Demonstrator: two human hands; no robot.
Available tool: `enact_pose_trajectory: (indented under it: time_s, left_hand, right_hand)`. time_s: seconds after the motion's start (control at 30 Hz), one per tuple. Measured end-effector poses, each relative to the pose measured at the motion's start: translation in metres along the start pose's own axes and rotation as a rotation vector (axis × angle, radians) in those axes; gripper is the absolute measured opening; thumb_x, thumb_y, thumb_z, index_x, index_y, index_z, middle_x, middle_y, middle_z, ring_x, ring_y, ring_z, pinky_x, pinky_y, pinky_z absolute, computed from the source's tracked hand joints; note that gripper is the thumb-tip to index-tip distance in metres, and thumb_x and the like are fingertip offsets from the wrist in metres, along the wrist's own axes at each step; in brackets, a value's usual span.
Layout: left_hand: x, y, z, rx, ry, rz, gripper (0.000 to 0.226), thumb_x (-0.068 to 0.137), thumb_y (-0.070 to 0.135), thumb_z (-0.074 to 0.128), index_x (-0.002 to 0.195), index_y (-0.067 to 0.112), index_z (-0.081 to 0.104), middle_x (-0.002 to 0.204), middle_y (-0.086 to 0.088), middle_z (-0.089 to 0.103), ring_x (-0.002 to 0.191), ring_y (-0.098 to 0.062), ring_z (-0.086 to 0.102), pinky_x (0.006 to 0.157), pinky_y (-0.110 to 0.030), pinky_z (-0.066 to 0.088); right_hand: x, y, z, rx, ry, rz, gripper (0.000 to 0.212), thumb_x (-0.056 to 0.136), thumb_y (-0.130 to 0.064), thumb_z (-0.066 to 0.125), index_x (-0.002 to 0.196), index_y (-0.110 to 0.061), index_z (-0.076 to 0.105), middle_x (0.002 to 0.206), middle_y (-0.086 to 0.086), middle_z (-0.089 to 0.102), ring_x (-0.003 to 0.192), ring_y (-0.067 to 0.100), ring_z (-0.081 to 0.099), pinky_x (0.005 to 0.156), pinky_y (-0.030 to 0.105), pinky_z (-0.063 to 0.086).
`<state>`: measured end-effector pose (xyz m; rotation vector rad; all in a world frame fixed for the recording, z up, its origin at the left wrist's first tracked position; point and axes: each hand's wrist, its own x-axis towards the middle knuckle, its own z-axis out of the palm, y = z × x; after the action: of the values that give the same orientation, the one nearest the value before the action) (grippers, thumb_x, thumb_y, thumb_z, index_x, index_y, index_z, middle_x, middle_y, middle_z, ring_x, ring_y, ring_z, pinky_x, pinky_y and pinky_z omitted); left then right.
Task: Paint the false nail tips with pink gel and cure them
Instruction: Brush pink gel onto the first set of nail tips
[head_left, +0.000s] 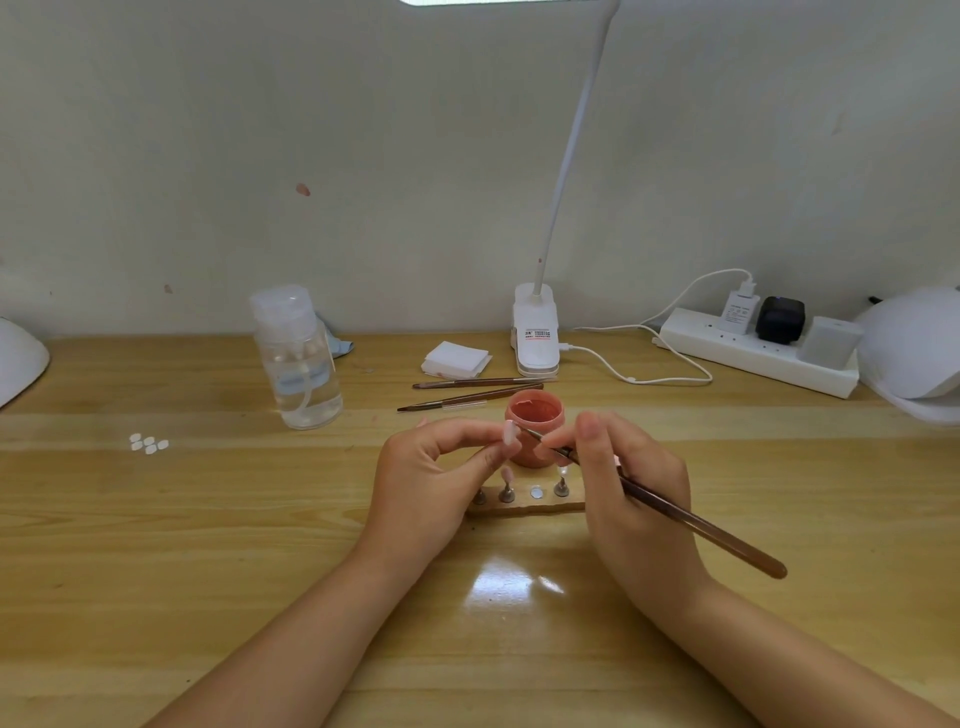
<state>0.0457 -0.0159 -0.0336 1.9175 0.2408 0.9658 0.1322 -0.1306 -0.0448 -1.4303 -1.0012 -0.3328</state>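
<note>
My left hand (431, 478) pinches a small stand that carries a pale pink false nail tip (511, 432), lifted in front of the open pink gel pot (535, 415). My right hand (623, 493) grips a long brown brush (675, 514), whose bristle end touches that tip. Below the hands a wooden holder (524, 506) carries other stands; one bears a pink tip (506, 475), another a pale tip (562, 473), and one socket (536, 492) stands bare. Several loose white tips (149, 443) lie on the table at the left.
A clear pump bottle (298, 358) stands at the back left. Two spare brushes (467, 392), a pad stack (455, 359) and a clip lamp (537, 332) sit behind the pot. A power strip (758, 353) and a white curing lamp (914, 353) lie at the right; another white dome (18, 358) is at the left edge.
</note>
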Motion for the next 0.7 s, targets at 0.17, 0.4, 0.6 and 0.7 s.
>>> enact_pose_trajectory:
  time_s: [0.17,0.4,0.6,0.7]
  left_hand:
    - [0.0001,-0.0009,-0.0001,-0.020,-0.002,-0.009,0.010,0.066,0.032,0.069,0.067,0.042,0.070,0.070,0.018,0.070,0.074,0.006,0.065,0.095,-0.047,0.043]
    - [0.0002,-0.0005,0.0000,0.006,-0.002,0.000,0.010,0.067,0.029,0.069,0.072,0.037,0.068,0.069,0.019,0.070,0.075,0.007,0.064,0.093,-0.038,0.045]
    - [-0.0001,-0.0006,0.0000,0.010,-0.009,0.015,0.009,0.068,0.029,0.066,0.075,0.036,0.068,0.069,0.019,0.069,0.077,0.007,0.064,0.088,-0.028,0.046]
    - [-0.0001,-0.0010,0.0004,0.005,-0.002,0.017,0.009,0.070,0.028,0.066,0.074,0.036,0.068,0.068,0.016,0.070,0.079,0.008,0.063,0.086,-0.019,0.046]
  right_hand:
    - [-0.0034,-0.0021,-0.0020,0.089,-0.009,0.051,0.042,0.090,-0.033,0.037,0.063,-0.015,0.063,0.059,-0.010,0.062,0.062,0.008,0.061,0.066,0.040,0.049]
    - [0.0007,0.0002,-0.0007,0.051,-0.006,0.029,0.035,0.091,-0.032,0.037,0.073,-0.019,0.064,0.072,-0.010,0.066,0.074,0.004,0.063,0.070,0.022,0.050]
    - [-0.0026,-0.0024,-0.0013,0.030,-0.031,-0.054,0.035,0.091,-0.025,0.039,0.067,-0.019,0.063,0.065,-0.019,0.060,0.069,-0.003,0.061,0.066,0.029,0.048]
    - [-0.0032,-0.0029,-0.0031,0.012,-0.014,-0.071,0.035,0.091,-0.025,0.039,0.066,-0.019,0.062,0.065,-0.019,0.058,0.066,-0.002,0.059,0.066,0.029,0.047]
